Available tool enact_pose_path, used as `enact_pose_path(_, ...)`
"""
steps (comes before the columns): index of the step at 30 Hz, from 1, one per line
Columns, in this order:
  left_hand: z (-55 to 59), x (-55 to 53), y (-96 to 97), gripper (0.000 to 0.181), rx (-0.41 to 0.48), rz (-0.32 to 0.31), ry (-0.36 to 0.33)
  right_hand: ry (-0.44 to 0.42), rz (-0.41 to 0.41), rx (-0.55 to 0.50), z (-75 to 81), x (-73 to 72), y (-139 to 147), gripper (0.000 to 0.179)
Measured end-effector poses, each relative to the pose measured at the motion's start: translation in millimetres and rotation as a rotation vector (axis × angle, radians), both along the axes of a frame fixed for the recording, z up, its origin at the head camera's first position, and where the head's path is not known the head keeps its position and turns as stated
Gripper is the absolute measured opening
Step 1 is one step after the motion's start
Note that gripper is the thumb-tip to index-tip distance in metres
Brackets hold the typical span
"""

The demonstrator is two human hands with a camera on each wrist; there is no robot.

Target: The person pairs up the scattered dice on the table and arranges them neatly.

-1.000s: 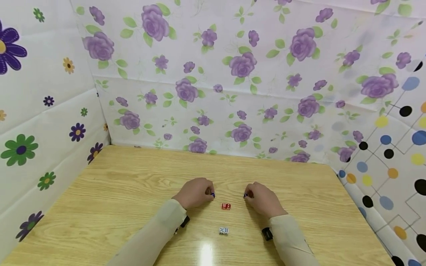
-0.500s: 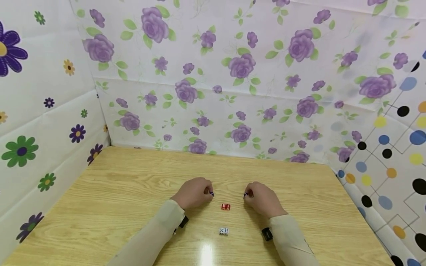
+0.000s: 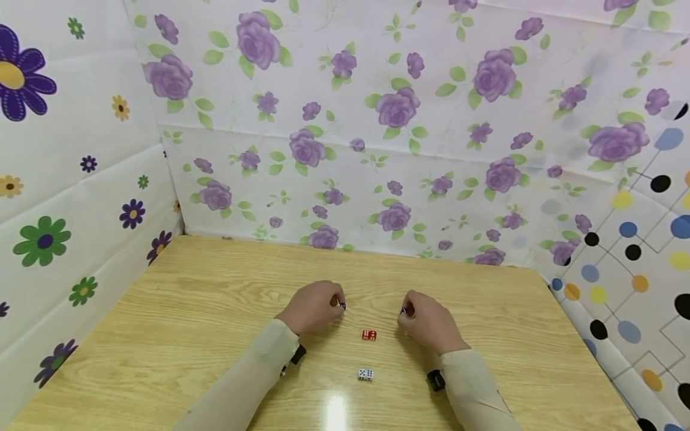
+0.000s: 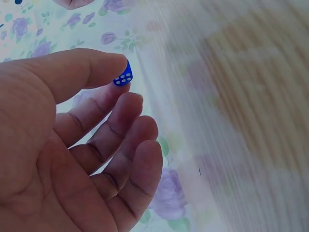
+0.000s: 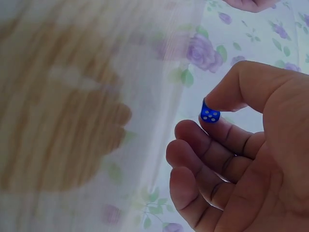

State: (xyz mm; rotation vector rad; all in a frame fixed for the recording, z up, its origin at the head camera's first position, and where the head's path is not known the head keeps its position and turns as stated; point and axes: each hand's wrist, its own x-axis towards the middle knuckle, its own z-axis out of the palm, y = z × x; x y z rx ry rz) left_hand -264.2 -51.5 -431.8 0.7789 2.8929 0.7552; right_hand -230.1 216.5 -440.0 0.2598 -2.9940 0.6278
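Observation:
My left hand (image 3: 314, 306) pinches a blue die (image 4: 124, 76) between thumb and index finger; in the left wrist view its white pips face the camera. A second blue die (image 5: 210, 115) is pinched the same way by my right hand (image 3: 430, 322), its pips visible in the right wrist view. The other fingers of both hands are bent and hold nothing. Between the hands, a little nearer to me, a pair of red dice (image 3: 369, 335) lies side by side on the table. Closer still sits a pair of white dice (image 3: 365, 375), also side by side.
The wood-grain table (image 3: 215, 287) meets a rose-patterned cloth wall (image 3: 356, 179) at the back. Flowered cloth (image 3: 97, 197) hangs on the left and dotted cloth (image 3: 609, 293) on the right. Light glares off the table's front part.
Both hands have risen slightly or shifted a little away from me, each still pinching its blue die. The whole head view has shifted slightly. The red and white dice stay in place.

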Motion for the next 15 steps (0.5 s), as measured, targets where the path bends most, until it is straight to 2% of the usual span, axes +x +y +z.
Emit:
enact_pose_path(6,1.3,-1.4,-2.9,0.004,0.023,0.015,-0.014,0.009,0.002,0.005,-1.2,-1.9,1.1,0.008)
enact_pose_path(15,-3.3,-4.8,-5.9,0.004,0.032,0.024,-0.010,0.020,0.025,0.001,-4.0,-3.9,3.1,0.007)
